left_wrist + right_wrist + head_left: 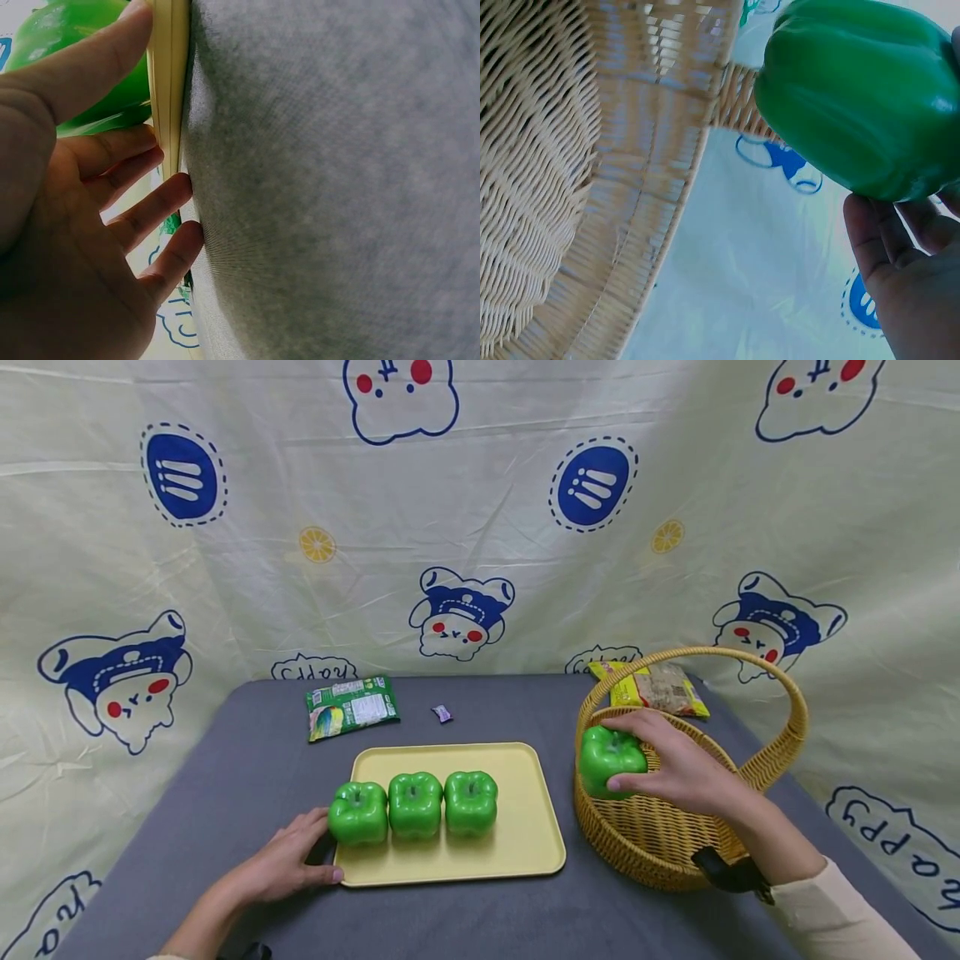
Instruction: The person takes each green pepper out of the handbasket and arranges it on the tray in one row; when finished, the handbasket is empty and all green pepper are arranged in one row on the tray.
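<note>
My right hand grips a green bell pepper over the left part of the wicker basket. In the right wrist view the fingers lie against the side of this pepper, apart from the woven wall. A row of three more green bell peppers sits on the pale yellow tray. At the tray's left end, my left hand touches the edge with thumb and fairly straight fingers. The left wrist view shows those fingertips by the tray's rim.
Behind the tray lie a green snack packet and a small purple wrapped piece. A yellow packet lies behind the basket, whose tall handle arches up. Grey cloth covers the table; a printed curtain hangs at the back.
</note>
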Available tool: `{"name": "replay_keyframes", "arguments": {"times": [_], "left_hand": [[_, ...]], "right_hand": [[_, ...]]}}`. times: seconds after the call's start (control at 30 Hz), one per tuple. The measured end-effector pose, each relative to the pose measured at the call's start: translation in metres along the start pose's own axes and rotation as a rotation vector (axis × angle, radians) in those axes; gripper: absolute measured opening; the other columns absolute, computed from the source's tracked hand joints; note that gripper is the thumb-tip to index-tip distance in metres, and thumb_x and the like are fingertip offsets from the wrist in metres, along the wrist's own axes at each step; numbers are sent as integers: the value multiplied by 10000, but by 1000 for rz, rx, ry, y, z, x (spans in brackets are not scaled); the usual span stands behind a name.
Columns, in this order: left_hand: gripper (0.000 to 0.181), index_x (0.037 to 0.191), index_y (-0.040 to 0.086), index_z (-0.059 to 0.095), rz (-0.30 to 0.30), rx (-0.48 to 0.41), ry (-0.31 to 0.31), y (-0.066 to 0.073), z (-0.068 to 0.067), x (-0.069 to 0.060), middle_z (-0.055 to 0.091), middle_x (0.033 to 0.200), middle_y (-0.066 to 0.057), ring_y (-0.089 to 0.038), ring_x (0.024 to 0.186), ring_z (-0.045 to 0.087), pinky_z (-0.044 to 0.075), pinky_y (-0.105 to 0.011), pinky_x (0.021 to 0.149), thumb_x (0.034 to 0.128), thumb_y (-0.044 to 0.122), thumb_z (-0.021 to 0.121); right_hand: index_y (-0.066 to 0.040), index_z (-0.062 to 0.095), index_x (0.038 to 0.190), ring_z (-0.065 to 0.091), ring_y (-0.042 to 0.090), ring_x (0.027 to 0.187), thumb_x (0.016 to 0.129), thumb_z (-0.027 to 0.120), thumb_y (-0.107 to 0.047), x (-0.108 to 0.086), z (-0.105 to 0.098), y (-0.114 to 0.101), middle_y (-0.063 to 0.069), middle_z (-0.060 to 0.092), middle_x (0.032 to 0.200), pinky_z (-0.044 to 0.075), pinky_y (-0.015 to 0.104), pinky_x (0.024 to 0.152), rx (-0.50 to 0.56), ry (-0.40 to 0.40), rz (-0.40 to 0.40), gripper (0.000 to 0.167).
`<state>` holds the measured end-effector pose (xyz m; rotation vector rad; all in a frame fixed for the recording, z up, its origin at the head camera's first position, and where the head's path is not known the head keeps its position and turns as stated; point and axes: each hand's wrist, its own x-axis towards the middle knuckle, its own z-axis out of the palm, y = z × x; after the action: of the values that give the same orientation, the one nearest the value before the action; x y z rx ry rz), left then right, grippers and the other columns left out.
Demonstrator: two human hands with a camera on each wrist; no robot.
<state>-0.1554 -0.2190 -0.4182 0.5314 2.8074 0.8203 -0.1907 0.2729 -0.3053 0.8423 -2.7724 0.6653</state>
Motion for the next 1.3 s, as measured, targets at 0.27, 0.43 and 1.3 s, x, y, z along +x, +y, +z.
{"name": "replay_keyframes", "arguments": {"times": [0.27,0.43,1.3], "left_hand": [[773,1318,-4,494,10,-1,10,0,0,-1,454,1363,-237,-459,1262,400,312,-668,958,733,424,764],[770,1314,-6,497,28,11,22,-1,1,-1,461,1355,-234,-456,1255,409,322,-668,946,733,424,764],[782,1324,2,490,5,2,-1,0,0,-1,451,1369,-232,-461,1264,400,312,-665,962,733,438,761]], "right_hand": [[-97,491,1337,503,188,1063,771,758,-364,3,15,-19,81,503,1267,492,295,790,38,5,-36,680],[-91,494,1335,518,192,1040,763,751,-403,7,27,-27,91,517,1248,490,282,773,52,-7,-34,701],[-63,485,1340,549,185,1053,720,792,-398,32,81,-43,100,544,1254,476,353,819,-48,-117,-6,769]]}}
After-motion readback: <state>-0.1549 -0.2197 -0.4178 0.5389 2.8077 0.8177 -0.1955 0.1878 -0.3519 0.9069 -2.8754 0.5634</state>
